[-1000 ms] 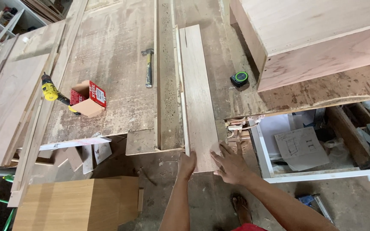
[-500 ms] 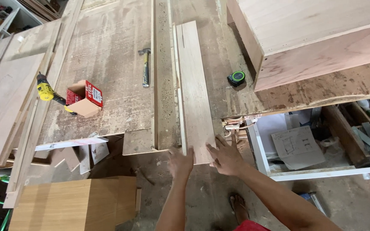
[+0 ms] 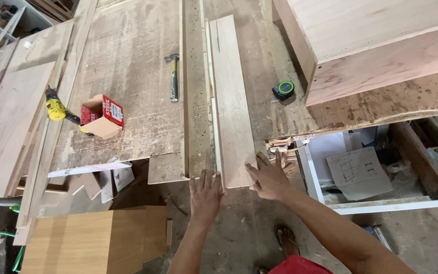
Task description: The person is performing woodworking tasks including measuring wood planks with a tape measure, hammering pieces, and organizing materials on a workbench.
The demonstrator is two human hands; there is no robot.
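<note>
- Two hands flat and open on the near end of a long pale board lying on the workbench: left hand, right hand
- looks stiff, light-ish, best gripped by its long edges

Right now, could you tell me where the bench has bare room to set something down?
Free patches: between the hammer and the red box, and between the plank and the tape measure. It is crowded at the plank's near end, where both hands press.
</note>
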